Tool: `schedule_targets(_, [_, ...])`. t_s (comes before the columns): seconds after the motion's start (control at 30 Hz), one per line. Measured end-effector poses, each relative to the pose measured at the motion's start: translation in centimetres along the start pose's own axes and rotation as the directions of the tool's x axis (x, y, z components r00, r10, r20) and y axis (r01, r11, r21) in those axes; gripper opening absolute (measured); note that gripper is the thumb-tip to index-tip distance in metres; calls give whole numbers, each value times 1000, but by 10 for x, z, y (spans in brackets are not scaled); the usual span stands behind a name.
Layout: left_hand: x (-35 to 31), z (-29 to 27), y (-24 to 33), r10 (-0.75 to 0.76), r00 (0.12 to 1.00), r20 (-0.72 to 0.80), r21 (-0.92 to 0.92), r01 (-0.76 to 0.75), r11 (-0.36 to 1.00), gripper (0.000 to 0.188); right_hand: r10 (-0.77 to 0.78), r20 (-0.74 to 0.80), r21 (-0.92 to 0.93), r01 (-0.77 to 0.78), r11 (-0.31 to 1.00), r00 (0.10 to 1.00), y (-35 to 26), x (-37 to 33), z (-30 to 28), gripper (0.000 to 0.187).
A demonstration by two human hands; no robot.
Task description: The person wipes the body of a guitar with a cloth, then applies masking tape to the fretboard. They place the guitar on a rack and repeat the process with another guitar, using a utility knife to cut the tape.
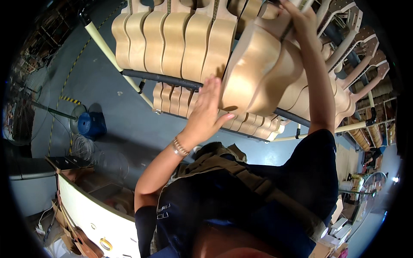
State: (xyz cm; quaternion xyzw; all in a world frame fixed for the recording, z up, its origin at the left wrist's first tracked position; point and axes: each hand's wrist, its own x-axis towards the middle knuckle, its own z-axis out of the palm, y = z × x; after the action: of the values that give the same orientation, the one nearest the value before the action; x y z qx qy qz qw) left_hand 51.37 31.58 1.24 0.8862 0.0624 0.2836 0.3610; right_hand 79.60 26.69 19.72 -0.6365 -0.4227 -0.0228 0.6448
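An unfinished pale-wood guitar (251,60) stands out from the row in front of me, tilted, its wide body toward me. My right hand (299,19) reaches to the top of the view and is closed around the guitar's neck area; its fingertips are partly hidden. Beside the body's lower left edge is my left hand (204,112), fingers straight and thumb apart. Whether its fingers touch the wood I cannot tell. More unfinished guitars (172,41) hang or stand side by side to the left, and others with necks and headstocks (372,64) show on the right.
The guitars sit on a cream tube rack (103,47) with a black padded bar (167,80); a lower row of bodies (172,99) is beneath. Left are a blue drum-like base (91,124) and a stand fan (19,114). A white-sided bin (92,210) stands near my left elbow.
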Motion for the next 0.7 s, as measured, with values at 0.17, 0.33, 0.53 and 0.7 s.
schedule_targets(0.17, [46,69,-39,63,997,-34,281,-51,958,85,-107,-6,38,107,993,994,81,37,8,22])
schedule_targets(0.33, [59,101,-71,116,993,-35,600,-72,797,87,68,-45,-433,-80,898,997,114,5,5,68])
schedule_targets(0.53, [81,134,-90,202,978,46,620,-187,762,88,-253,292,-854,370,365,922,109,-98,-5,70])
schedule_targets(0.7, [78,123,-84,133,988,74,589,-151,794,90,-663,-87,-828,316,463,743,114,-65,-47,77])
